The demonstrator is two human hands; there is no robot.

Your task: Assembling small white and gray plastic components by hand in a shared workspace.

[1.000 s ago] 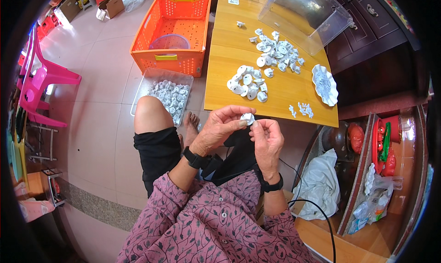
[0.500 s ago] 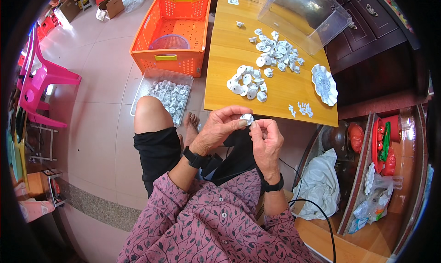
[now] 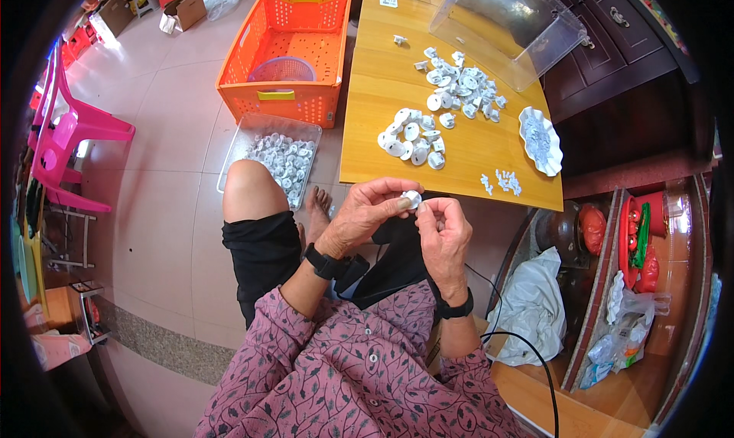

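Just off the near edge of the yellow wooden table [image 3: 367,79], my left hand [image 3: 368,212] pinches a small round white plastic piece [image 3: 412,199] between thumb and fingers. Close against its right side, my right hand [image 3: 443,235] has thumb and forefinger pressed together; whatever lies between them is too small to make out. Many similar white knob-like pieces [image 3: 470,88] are heaped on the table, with a looser group [image 3: 419,154] closer to me. Tiny white slivers [image 3: 508,183] lie by the near right corner. A scalloped white dish [image 3: 552,165] holds small clear bits.
Left of the table stands an orange crate [image 3: 229,94] with a purple basket [image 3: 283,69] inside. Before it, a clear tub [image 3: 234,159] full of white pieces sits near my knee. A clear bin [image 3: 489,37] rests at the table's back; a pink chair [image 3: 84,124] stands far left.
The white piece has turned slightly in my left fingertips. Both hands stay in nearly the same place, and the things on the table have not moved.
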